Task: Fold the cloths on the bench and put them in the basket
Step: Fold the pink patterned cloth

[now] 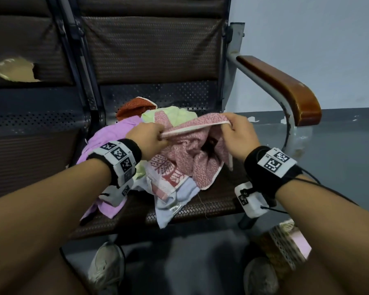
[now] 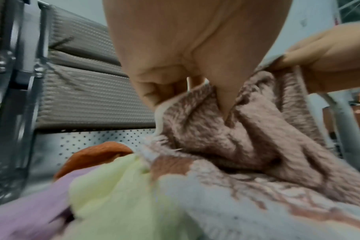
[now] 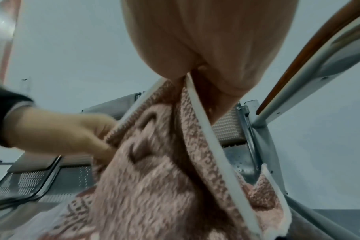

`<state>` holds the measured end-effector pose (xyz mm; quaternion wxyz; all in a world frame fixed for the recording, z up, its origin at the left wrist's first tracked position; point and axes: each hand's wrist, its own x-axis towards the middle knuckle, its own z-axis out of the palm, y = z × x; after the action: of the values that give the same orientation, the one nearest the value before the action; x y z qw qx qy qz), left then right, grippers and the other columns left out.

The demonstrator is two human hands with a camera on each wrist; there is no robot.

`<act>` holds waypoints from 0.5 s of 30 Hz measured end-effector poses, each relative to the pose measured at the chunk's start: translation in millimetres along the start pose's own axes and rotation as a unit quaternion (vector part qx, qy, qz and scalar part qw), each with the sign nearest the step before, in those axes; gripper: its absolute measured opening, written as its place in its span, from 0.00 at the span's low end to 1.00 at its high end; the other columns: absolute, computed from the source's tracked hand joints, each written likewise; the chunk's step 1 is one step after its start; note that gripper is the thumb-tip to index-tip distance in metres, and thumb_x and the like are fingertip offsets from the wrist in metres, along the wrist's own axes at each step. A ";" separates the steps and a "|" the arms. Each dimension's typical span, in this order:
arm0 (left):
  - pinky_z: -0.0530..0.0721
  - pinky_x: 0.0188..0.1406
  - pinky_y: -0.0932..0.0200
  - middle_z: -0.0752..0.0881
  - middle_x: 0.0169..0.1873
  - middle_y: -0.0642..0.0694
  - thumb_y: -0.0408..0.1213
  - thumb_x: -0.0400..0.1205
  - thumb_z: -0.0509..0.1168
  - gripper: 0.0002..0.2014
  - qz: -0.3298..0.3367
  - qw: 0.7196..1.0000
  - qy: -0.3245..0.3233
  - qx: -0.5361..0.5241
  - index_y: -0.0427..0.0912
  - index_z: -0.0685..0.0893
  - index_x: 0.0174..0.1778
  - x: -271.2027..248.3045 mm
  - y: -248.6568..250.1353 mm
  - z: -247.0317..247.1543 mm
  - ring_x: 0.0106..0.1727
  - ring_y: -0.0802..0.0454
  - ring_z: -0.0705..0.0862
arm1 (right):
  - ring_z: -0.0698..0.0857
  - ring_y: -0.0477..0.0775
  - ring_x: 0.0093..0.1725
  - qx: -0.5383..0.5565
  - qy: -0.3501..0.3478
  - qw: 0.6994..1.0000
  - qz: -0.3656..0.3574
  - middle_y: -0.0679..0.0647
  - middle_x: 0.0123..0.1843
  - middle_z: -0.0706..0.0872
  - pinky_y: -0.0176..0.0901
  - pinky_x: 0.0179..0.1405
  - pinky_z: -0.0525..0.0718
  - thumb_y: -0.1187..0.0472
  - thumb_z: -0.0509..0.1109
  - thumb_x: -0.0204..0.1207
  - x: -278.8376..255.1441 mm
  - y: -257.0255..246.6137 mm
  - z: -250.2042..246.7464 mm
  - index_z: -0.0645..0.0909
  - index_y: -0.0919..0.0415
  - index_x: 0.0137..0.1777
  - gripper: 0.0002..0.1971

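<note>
Left hand (image 1: 148, 136) and right hand (image 1: 239, 133) pinching white hem of pink terry towel (image 1: 192, 158), centre frame. Soft, light, floppy; best held at corners.

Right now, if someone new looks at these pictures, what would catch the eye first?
First, the pink towel, stretched by its white edge between the left hand and the right hand, above the bench seat. Under it lies a heap of cloths: purple, pale green, orange. The basket stands on the floor, lower right.

Basket (image 1: 285, 250) mostly hidden behind right forearm.
</note>
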<state>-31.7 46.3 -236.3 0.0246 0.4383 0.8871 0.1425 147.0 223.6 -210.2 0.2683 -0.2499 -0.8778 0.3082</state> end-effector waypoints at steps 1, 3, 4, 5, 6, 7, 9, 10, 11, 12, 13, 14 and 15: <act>0.72 0.31 0.57 0.85 0.35 0.49 0.52 0.82 0.67 0.12 -0.026 1.000 -0.007 0.014 0.49 0.79 0.38 1.4 -3.7 -0.8 0.38 0.47 0.82 | 0.87 0.56 0.55 0.001 0.012 1.000 0.010 0.50 0.51 0.89 0.46 0.55 0.80 0.67 0.59 0.83 0.5 2.9 -2.3 0.87 0.56 0.57 0.15; 0.70 0.31 0.57 0.86 0.39 0.43 0.52 0.82 0.64 0.15 -0.061 0.997 -0.001 0.047 0.46 0.77 0.35 5.7 -5.6 -2.9 0.38 0.45 0.81 | 0.87 0.56 0.53 0.009 0.041 0.999 0.030 0.51 0.49 0.90 0.49 0.57 0.83 0.67 0.61 0.82 1.0 4.9 -7.1 0.87 0.55 0.55 0.14; 0.72 0.33 0.56 0.87 0.41 0.40 0.52 0.82 0.63 0.16 -0.074 0.996 0.018 0.051 0.45 0.78 0.35 7.7 -3.8 -4.2 0.40 0.41 0.82 | 0.87 0.55 0.50 0.018 0.055 0.998 0.035 0.51 0.48 0.90 0.50 0.55 0.84 0.67 0.62 0.81 0.8 4.0 -8.7 0.86 0.54 0.53 0.13; 0.73 0.37 0.54 0.87 0.44 0.37 0.51 0.83 0.60 0.15 -0.094 0.994 0.041 0.034 0.43 0.80 0.38 8.9 0.5 -6.8 0.44 0.35 0.84 | 0.86 0.53 0.47 0.038 0.064 0.997 0.035 0.50 0.46 0.90 0.51 0.53 0.85 0.67 0.63 0.81 -0.4 2.0 -9.7 0.85 0.52 0.53 0.12; 0.75 0.40 0.52 0.88 0.48 0.34 0.50 0.83 0.58 0.16 -0.117 0.991 0.063 -0.009 0.41 0.84 0.44 10.8 5.9 -9.6 0.49 0.32 0.85 | 0.86 0.52 0.43 0.070 0.063 0.995 0.026 0.49 0.44 0.89 0.51 0.47 0.86 0.66 0.64 0.81 -2.8 -1.3 -10.2 0.83 0.51 0.54 0.11; 0.76 0.45 0.50 0.88 0.52 0.30 0.48 0.85 0.56 0.19 -0.147 0.983 0.077 -0.080 0.37 0.87 0.51 13.7 13.0 -11.8 0.54 0.30 0.85 | 0.85 0.51 0.37 0.101 0.051 0.993 0.011 0.48 0.40 0.89 0.49 0.40 0.85 0.66 0.64 0.81 -6.7 -5.5 -10.4 0.79 0.50 0.55 0.10; 0.81 0.57 0.47 0.88 0.54 0.28 0.43 0.87 0.56 0.20 -0.197 0.934 0.087 -0.284 0.30 0.87 0.55 19.6 28.9 -16.1 0.57 0.32 0.85 | 0.78 0.49 0.27 0.116 -0.001 0.992 -0.054 0.49 0.33 0.86 0.42 0.27 0.76 0.67 0.64 0.81 -16.7 -13.8 -10.7 0.72 0.48 0.57 0.13; 0.83 0.56 0.46 0.89 0.47 0.31 0.42 0.87 0.57 0.18 -0.217 0.889 0.083 -0.395 0.31 0.87 0.51 22.2 37.4 -17.4 0.50 0.36 0.87 | 0.77 0.49 0.27 0.091 -0.035 0.991 -0.096 0.50 0.33 0.85 0.42 0.27 0.75 0.68 0.63 0.81 -20.8 -17.8 -10.7 0.70 0.47 0.57 0.14; 0.85 0.50 0.46 0.89 0.38 0.37 0.41 0.86 0.59 0.15 -0.236 0.834 0.066 -0.494 0.34 0.86 0.44 22.9 46.4 -19.6 0.40 0.41 0.87 | 0.79 0.49 0.29 0.054 -0.075 0.987 -0.132 0.50 0.34 0.84 0.43 0.29 0.76 0.69 0.62 0.81 -24.1 -21.7 -10.0 0.70 0.46 0.55 0.14; 0.84 0.44 0.50 0.88 0.33 0.42 0.40 0.85 0.62 0.12 -0.245 0.782 0.045 -0.571 0.38 0.85 0.41 22.6 54.7 -21.0 0.35 0.45 0.86 | 0.81 0.48 0.32 0.012 -0.118 0.981 -0.155 0.48 0.37 0.85 0.43 0.33 0.79 0.70 0.61 0.81 -26.4 -24.9 -8.6 0.73 0.45 0.52 0.15; 0.83 0.42 0.54 0.87 0.33 0.43 0.40 0.84 0.64 0.10 -0.244 0.747 0.024 -0.618 0.39 0.85 0.41 22.6 61.9 -22.0 0.35 0.47 0.86 | 0.83 0.46 0.37 -0.029 -0.158 0.973 -0.163 0.46 0.39 0.86 0.44 0.39 0.81 0.71 0.60 0.80 -28.5 -27.2 -7.0 0.77 0.45 0.48 0.16; 0.84 0.39 0.56 0.88 0.37 0.42 0.38 0.83 0.65 0.08 -0.234 0.730 0.003 -0.642 0.40 0.86 0.43 21.3 69.2 -23.0 0.36 0.46 0.87 | 0.84 0.44 0.42 -0.065 -0.190 0.967 -0.156 0.45 0.42 0.88 0.45 0.46 0.83 0.72 0.60 0.78 -29.8 -28.1 -5.3 0.83 0.48 0.44 0.17; 0.84 0.35 0.58 0.88 0.40 0.41 0.36 0.83 0.66 0.06 -0.222 0.726 -0.015 -0.651 0.40 0.87 0.46 18.9 76.6 -24.9 0.37 0.47 0.87 | 0.86 0.45 0.46 -0.093 -0.209 0.964 -0.135 0.45 0.46 0.90 0.46 0.53 0.83 0.72 0.59 0.77 -30.5 -27.8 -3.7 0.88 0.50 0.42 0.19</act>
<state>11.6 99.5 -189.8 0.3476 0.1078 0.6483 0.6688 164.0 187.6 -198.7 0.0936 -0.0829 -0.9649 0.2310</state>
